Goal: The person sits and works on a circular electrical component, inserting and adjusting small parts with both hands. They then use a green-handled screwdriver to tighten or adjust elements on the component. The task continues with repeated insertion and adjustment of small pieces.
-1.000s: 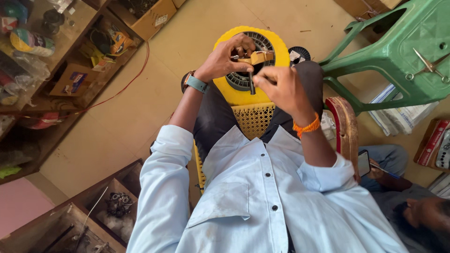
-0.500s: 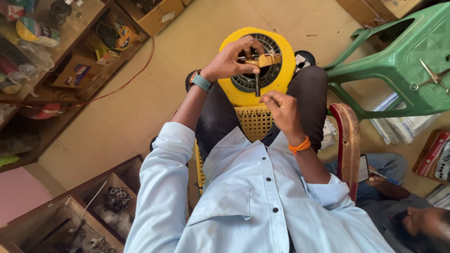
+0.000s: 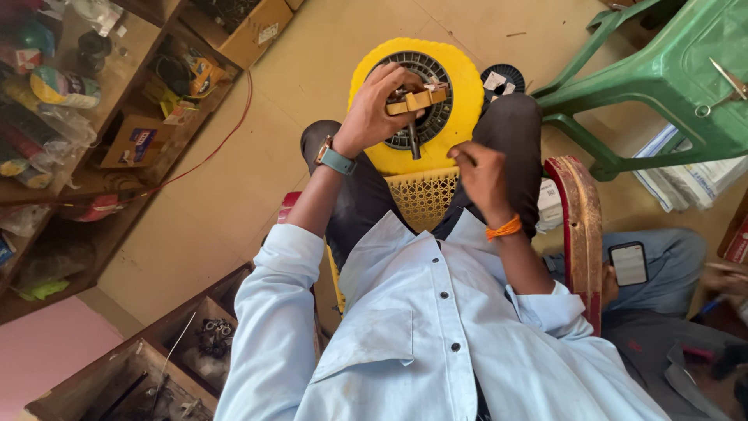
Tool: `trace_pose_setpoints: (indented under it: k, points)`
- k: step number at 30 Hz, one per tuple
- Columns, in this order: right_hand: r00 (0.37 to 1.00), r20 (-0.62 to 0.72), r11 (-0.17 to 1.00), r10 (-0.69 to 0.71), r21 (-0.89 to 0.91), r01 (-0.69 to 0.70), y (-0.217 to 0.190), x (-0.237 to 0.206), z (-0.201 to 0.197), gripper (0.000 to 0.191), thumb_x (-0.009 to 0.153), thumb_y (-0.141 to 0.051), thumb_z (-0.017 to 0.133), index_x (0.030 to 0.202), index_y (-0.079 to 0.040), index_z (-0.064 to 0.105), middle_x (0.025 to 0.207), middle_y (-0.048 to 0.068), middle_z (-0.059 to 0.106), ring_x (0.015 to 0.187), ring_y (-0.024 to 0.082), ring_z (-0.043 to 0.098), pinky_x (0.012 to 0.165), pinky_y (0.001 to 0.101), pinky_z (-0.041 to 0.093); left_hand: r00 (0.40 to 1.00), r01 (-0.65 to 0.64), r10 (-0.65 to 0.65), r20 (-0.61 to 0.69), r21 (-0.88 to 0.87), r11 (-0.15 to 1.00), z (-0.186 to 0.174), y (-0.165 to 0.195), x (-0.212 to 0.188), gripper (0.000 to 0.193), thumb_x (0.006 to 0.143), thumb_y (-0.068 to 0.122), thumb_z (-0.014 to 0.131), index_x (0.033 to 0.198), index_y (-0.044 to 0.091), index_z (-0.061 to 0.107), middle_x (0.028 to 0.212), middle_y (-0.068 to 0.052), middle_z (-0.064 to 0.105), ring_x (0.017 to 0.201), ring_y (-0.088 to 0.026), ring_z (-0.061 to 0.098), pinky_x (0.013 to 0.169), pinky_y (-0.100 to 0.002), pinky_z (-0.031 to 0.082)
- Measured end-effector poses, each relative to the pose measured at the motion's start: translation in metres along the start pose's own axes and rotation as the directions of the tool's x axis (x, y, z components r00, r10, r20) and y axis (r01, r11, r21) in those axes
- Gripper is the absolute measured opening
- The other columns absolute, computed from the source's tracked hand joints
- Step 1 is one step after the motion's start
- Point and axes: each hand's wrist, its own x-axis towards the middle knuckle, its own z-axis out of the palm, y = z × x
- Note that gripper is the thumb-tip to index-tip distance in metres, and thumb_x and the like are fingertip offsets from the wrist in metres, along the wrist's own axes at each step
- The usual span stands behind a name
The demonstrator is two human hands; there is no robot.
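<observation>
A round yellow fan-like housing (image 3: 460, 86) with a dark ribbed centre rests between my knees, against a yellow mesh seat (image 3: 425, 195). My left hand (image 3: 378, 105), a teal watch on its wrist, grips a small tan block with a dark rod (image 3: 415, 109) at the housing's centre. My right hand (image 3: 479, 171), an orange band on its wrist, hovers lower right of the housing with fingers curled; whether it pinches anything is too small to tell. My light blue shirt fills the lower frame.
A green plastic chair (image 3: 678, 70) with scissors on it stands at upper right. Wooden shelves (image 3: 101, 117) with boxes line the left. A red cable (image 3: 226, 140) crosses the floor. Another person sits at right, with a phone (image 3: 628, 263) on their knee. Parts bins sit at lower left.
My right hand has pulled back from the housing's centre towards my body. My left hand stays on the block at the centre. The view has shifted slightly.
</observation>
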Motion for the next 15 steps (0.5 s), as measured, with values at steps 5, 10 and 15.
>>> trace_pose_setpoints:
  k: [5,10,15]
  points:
    - [0.997,-0.038,0.995,-0.065,-0.08,0.062,-0.03,0.021,-0.049,0.011,0.101,-0.007,0.07,0.1,0.002,0.076,0.091,0.012,0.077,0.081,0.018,0.074,0.072,0.0307,0.056,0.994,-0.059,0.062,-0.091,0.036,0.998,0.009,-0.006,-0.004,0.036,0.084,0.014,0.088,0.112,0.006,0.067,0.115,-0.007,0.067,0.109,-0.03,0.06,0.096,-0.041,0.05]
    - [0.972,0.052,0.964,-0.228,-0.127,0.233,-0.058,0.072,-0.062,0.008,0.102,-0.006,0.072,0.103,0.001,0.077,0.094,0.012,0.078,0.081,0.02,0.076,0.072,0.0299,0.056,0.994,-0.066,0.067,-0.088,0.011,0.998,0.01,-0.009,-0.003,0.036,0.084,0.012,0.087,0.113,0.005,0.069,0.115,-0.008,0.066,0.109,-0.031,0.061,0.096,-0.041,0.05]
    - [0.876,0.174,0.876,-0.45,-0.102,0.471,-0.065,0.123,-0.046,0.007,0.104,-0.006,0.076,0.107,0.0,0.077,0.098,0.014,0.077,0.085,0.023,0.077,0.077,0.0312,0.058,0.995,-0.066,0.066,-0.081,0.004,0.998,0.008,-0.008,-0.003,0.036,0.082,0.011,0.087,0.113,0.005,0.069,0.114,-0.008,0.066,0.108,-0.03,0.061,0.095,-0.041,0.051]
